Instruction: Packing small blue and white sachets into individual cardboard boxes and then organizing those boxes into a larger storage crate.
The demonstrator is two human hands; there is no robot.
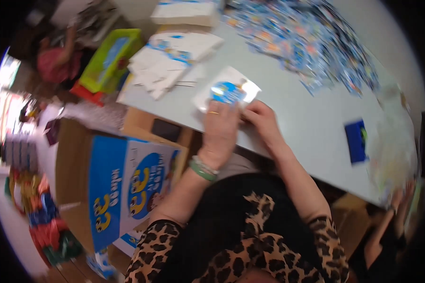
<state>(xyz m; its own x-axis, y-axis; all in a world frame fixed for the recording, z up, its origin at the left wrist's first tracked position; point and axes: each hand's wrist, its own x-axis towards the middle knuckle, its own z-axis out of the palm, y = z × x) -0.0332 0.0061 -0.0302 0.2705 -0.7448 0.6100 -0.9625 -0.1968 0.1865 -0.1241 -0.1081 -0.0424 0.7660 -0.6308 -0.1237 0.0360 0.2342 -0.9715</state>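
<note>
At the near edge of the tabletop (316, 141), both hands are at one small white carton (229, 87) with blue print. The left hand (220, 123) lies over its near part, fingers together and reaching forward; the right hand (262, 120) is bunched narrow at its near right corner. With the blur, I can't tell whether either actually grips it or merely presses.

Farther left lie more white cartons (158, 70), looking flat and loosely fanned. Over on the far right spreads a heap of glossy blue packets (297, 45), well apart from the hands. A big printed cardboard box (109, 174) gapes to the near left.

I'd judge the step in hand to be working the carton's near end, perhaps shaping or closing it. The next move calls for a steady left hand while the right finishes that corner.
</note>
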